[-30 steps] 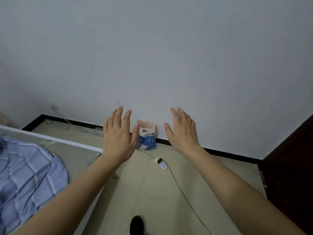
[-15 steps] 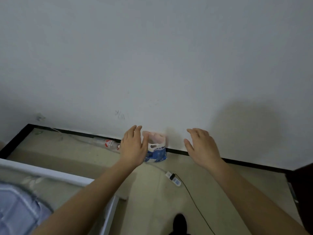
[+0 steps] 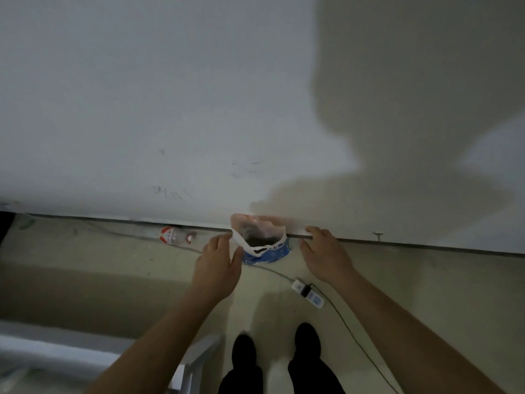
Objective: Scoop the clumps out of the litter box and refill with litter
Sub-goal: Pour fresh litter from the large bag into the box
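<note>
Both hands — left (image 3: 217, 265), right (image 3: 324, 258) — spread empty, flanking the open litter bag (image 3: 262, 241) against the wall (image 3: 170, 109).

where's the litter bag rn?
Head view, centre: the litter bag stands open on the floor against the wall's baseboard, between the left hand and right hand, right of a plastic bottle.

A soft plastic litter bag (image 3: 265, 245), blue around its lower part with white print and white toward the top, stands upright on the beige floor at the far side of the scene, right against the foot of the white wall. Its top is open, the pale pinkish-white mouth flared wide and crumpled, showing a dark interior; what is inside cannot be made out. A cut-out carry handle shows as a dark slot on the near face.
</note>
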